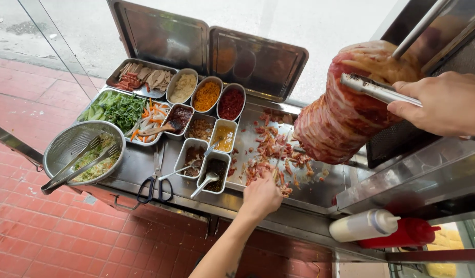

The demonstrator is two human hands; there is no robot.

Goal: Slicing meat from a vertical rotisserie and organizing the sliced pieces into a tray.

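The steel surface [320, 193] has a raised front edge, and the left hand [260, 197] rests just at this edge, fingers bent down onto the shaved meat pieces [271, 152]; whether it grips any of them I cannot tell. The pieces lie spread from this hand up toward the back of the tray. To the right of them the surface is almost bare and gives free room. To the left, small steel sauce containers [206, 164] with spoons stand close beside the hand, so there is little room on that side. Black scissors [154, 188] lie further left, near the front edge, and a metal strainer [83, 152] with tongs hangs over the left corner.

The right hand [443, 103] is higher, at the right border, and it grasps a long metal tool [379, 88] whose end touches the upper part of the meat cone [350, 110]. The cone hangs above the right end of the scattered pieces.
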